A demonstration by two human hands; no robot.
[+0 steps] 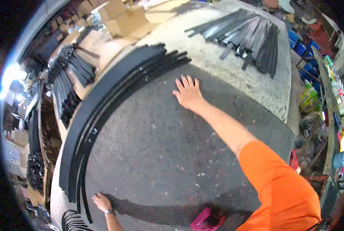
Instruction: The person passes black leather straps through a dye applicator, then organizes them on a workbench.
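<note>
My right hand [188, 92] lies flat with fingers spread on the dark mat [152, 134], just below the far ends of the black strips. My left hand [101, 202], with a band at its wrist, is at the mat's near left, beside the near ends of the strips; its fingers look loosely stretched and nothing shows in them. A long row of flat black strips [91, 100], like belt straps, curves along the mat's left side. Some have small white marks. A few narrower strips [83, 188] stick out separately close to my left hand.
A fan of black strips [252, 38] lies on the pale table surface [264, 92] at the far right. A pink object [207, 220] rests at the mat's near edge. More dark strips [70, 73] and cardboard boxes [124, 19] stand to the left. Cluttered shelving [339, 111] runs along the right.
</note>
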